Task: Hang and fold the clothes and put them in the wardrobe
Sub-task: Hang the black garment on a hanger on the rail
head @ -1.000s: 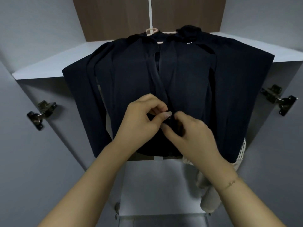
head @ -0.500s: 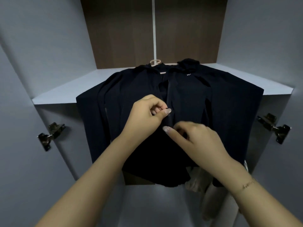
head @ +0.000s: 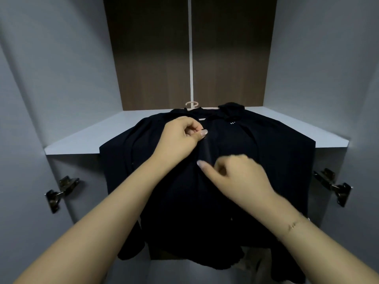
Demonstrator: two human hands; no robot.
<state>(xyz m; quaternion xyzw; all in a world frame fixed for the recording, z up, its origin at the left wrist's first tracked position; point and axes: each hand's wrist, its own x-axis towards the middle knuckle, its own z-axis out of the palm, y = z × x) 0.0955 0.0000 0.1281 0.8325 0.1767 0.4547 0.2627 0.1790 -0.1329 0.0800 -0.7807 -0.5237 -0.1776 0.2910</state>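
Observation:
A dark navy garment [head: 266,160] lies draped over the front edge of a white wardrobe shelf [head: 82,140], still on a pale pink hanger [head: 192,104] whose hook shows at the back. My left hand [head: 180,140] pinches the garment's front edge near the collar between thumb and forefinger. Just below and to the right, my right hand [head: 235,177] has curled fingers on the same front opening, thumb stretched toward the fabric; what its fingers hold is hidden.
The wardrobe has grey side walls and a brown back panel [head: 153,58] with a white centre strip. Metal door hinges sit at the left [head: 59,191] and right [head: 334,185]. Pale clothing [head: 256,261] hangs below the shelf at lower right.
Both hands have climbed up the garment's front opening toward the collar. The view has tilted upward, showing more of the wardrobe's back panel.

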